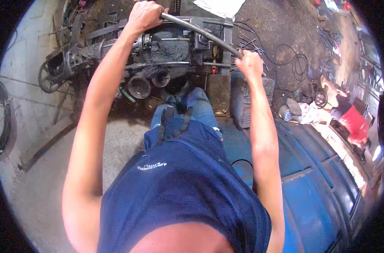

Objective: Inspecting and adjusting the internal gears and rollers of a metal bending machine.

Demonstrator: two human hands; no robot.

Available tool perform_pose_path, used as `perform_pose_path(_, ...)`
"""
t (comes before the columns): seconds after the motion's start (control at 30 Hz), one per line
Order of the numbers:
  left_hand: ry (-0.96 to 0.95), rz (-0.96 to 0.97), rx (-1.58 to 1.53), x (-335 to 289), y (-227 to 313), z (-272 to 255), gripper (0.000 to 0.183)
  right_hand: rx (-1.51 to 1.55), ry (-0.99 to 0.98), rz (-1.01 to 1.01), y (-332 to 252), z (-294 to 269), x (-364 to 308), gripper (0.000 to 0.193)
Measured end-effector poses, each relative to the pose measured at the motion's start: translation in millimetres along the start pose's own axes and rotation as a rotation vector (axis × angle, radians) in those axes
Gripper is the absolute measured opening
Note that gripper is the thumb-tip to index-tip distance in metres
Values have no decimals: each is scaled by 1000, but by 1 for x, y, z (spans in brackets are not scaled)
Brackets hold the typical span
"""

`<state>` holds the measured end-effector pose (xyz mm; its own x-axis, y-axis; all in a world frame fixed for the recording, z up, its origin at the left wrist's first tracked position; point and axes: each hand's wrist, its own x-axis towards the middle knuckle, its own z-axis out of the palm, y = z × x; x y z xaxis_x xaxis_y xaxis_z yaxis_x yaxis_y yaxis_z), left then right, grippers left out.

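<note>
A long curved grey metal bar (200, 31) runs from the upper middle down to the right, above a dark greasy machine (166, 55). My left hand (144, 14) is wrapped around the bar's upper end. My right hand (249, 63) grips its lower end, near a bundle of thin rods. Both arms are stretched forward from my dark blue shirt. The bar passes over the machine's frame and clamps; where exactly it is held by the machine is hidden.
A blue metal drum (318, 168) lies at the right. A person in red (352, 120) crouches at the far right near cables (297, 63). A wheel (48, 76) sits at the machine's left end. A beam (44, 141) lies on the concrete floor.
</note>
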<state>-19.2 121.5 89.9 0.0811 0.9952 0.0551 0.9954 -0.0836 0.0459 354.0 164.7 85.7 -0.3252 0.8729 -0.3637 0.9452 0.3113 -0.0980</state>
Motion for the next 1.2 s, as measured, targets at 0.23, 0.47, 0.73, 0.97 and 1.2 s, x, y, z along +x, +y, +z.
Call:
perform_pose_path(0.23,13,-40,-42,-6,-1,2,36,-56,82,-137,12,13,12,30)
perform_pose_path(0.47,-44,-447,14,-110,81,-1,26,-263,-48,-506,23,-28,122,25)
perform_pose_path(0.73,-108,-880,-411,-172,204,-16,41,9,781,-886,-49,-27,172,57)
perform_pose_path(0.97,-134,-853,-1264,-273,269,-11,73,1278,-342,-177,-135,-14,187,70)
perform_pose_path(1.2,46,-1402,-963,-402,298,34,78,403,-240,-704,-226,24,52,85)
